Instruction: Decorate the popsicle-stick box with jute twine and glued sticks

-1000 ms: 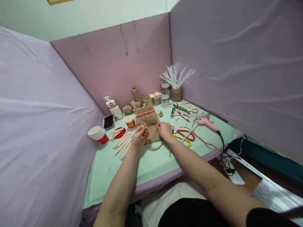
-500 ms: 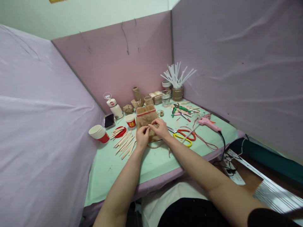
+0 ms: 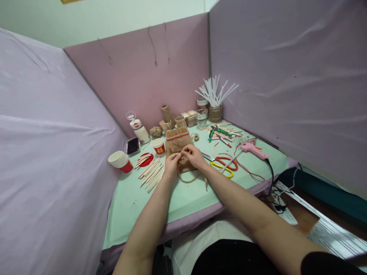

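Observation:
A brown pouch-like piece with a red-edged opening (image 3: 177, 133) lies in front of me, its lower part behind my hands. My left hand (image 3: 172, 165) and my right hand (image 3: 193, 156) meet over it, fingertips pinched closely together. Between them they grip a thin jute cord; the pinched bit is mostly hidden by the fingers. A loop of the jute cord (image 3: 187, 181) hangs below the hands onto the tabletop, with a loose end beneath my right wrist. Scissors (image 3: 225, 167) with red and yellow handles rest just right of my right hand.
Flat wooden sticks (image 3: 150, 173) and stacked paper cups (image 3: 120, 161) lie on the left. One paper cup (image 3: 158, 146) stands nearer the pouch. Right are green-handled pliers (image 3: 219, 131) and a pink glue gun (image 3: 255, 151) with a black cable. White glue sticks (image 3: 215, 91) fill a pot behind.
Both hands have shifted slightly while staying pinched together. The left fingers have turned a little, and more of the cord loop shows below them.

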The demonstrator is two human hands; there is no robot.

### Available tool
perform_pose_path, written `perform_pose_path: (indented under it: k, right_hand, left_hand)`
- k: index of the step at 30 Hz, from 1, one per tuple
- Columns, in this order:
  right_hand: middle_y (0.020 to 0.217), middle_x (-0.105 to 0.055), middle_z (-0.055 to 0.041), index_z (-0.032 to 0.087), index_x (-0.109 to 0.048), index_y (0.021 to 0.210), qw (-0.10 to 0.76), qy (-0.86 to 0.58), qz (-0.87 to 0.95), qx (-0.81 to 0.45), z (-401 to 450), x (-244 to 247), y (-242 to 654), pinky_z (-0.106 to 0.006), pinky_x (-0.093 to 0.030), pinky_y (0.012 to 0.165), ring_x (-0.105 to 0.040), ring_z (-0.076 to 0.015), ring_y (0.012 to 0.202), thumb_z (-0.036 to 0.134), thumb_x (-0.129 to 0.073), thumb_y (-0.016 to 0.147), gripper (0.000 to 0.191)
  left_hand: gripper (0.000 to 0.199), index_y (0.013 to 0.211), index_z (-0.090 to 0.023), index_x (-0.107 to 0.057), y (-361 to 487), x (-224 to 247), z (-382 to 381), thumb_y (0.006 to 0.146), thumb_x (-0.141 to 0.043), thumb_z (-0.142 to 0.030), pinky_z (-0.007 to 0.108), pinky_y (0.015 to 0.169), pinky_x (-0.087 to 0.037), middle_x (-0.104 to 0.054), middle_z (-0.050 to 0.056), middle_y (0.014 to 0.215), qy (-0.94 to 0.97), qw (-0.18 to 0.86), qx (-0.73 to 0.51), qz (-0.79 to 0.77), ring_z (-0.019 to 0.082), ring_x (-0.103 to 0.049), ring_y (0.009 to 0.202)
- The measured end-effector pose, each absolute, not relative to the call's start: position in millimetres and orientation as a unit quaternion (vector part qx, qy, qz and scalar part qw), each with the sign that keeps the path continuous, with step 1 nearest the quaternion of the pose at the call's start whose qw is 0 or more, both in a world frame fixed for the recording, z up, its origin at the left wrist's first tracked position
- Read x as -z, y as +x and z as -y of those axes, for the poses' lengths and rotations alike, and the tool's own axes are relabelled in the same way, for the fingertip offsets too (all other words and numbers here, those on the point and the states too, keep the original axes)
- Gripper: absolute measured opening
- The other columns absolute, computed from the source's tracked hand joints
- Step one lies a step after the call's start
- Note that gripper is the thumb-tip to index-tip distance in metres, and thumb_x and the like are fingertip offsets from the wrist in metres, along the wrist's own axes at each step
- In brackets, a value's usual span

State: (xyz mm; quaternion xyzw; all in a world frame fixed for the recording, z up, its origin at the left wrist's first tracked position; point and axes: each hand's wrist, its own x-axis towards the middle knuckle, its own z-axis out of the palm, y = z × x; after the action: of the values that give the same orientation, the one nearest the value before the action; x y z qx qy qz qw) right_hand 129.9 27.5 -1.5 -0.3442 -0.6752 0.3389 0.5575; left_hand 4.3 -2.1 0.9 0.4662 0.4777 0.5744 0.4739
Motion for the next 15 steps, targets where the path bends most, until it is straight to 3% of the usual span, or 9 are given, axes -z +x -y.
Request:
perform_pose_path:
  k: [4,7,10,15]
  right_hand:
    - [0.067,-0.058,0.0019,0.019,-0.056,0.069,0.556,-0.333,0.618,-0.446,-25.9,-0.8,128.3,-0.026,-0.039,0.067,-0.051,-0.0129,0.067,0.028,-0.055,0.073,0.011]
    - [0.065,-0.055,0.0028,0.019,-0.054,0.068,0.537,-0.338,0.581,-0.509,-23.2,-2.1,128.0,-0.024,-0.038,0.059,-0.047,-0.0115,0.060,0.035,-0.055,0.073,0.017]
    - [0.061,-0.050,0.0044,0.020,-0.052,0.069,0.517,-0.345,0.558,-0.550,-21.6,-1.8,127.7,-0.023,-0.035,0.052,-0.041,-0.0104,0.053,0.040,-0.054,0.072,0.020]
    - [0.062,-0.047,0.0041,0.020,-0.049,0.064,0.546,-0.368,0.581,-0.479,-25.3,1.3,126.9,-0.025,-0.036,0.059,-0.042,-0.0115,0.059,0.034,-0.052,0.071,0.016]
  left_hand:
    - [0.027,0.075,-0.012,-0.062,4.7,-6.1,4.4,0.063,-0.069,-0.035,0.019,0.043,-0.020,-0.053,-0.001,0.062,0.439,0.546,-0.560,-0.442,0.003,-0.034,0.046]
    - [0.023,0.072,-0.013,-0.063,4.3,-5.5,4.5,0.069,-0.065,-0.036,0.020,0.048,-0.029,-0.056,0.000,0.062,0.503,0.438,-0.564,-0.486,0.006,-0.039,0.049]
    - [0.019,0.072,-0.015,-0.065,3.3,-3.8,4.1,0.074,-0.059,-0.034,0.024,0.064,-0.039,-0.060,0.001,0.065,0.574,0.289,-0.548,-0.536,0.012,-0.052,0.064]
    - [0.019,0.074,-0.017,-0.065,1.8,-3.5,3.5,0.078,-0.053,-0.030,0.024,0.067,-0.040,-0.062,0.001,0.066,0.626,0.227,-0.504,-0.550,0.013,-0.055,0.066]
